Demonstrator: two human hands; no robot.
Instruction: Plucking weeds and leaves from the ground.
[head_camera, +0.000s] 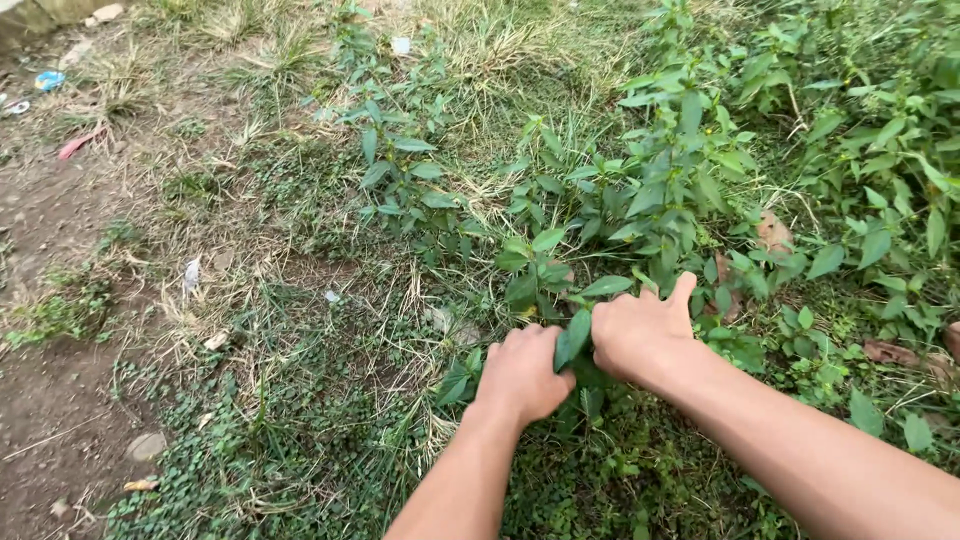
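Low in the picture, toward six o'clock, both bare hands are closed together around the base of a leafy green weed (545, 270) growing out of the ground cover. Left hand (522, 372) is a tight fist, knuckles up, wrapped around the lower stems, with one long dark leaf (573, 337) sticking up between it and the other hand. Right hand (640, 328) sits just beside it at about three o'clock from the left one, also clenched on the stems, its thumb raised and pointing up toward twelve o'clock. The two hands touch or nearly touch; the leaf hides the exact gap. The weed rises from the hands toward twelve o'clock, its pointed leaves spreading above the knuckles. Behind it, from one to three o'clock, stands a denser bank of taller leafy plants (700, 150), with a few brown dead leaves (772, 232) lying among them. At eleven o'clock another clump of the same kind of weed (400, 170) stands apart in dry, pale grass (480, 50). Small creeping ground cover (300, 440) fills the area at seven o'clock, and bare brown soil (50, 420) runs along the nine o'clock edge. Bits of litter (47, 80) lie far off at ten o'clock, near the upper corner.
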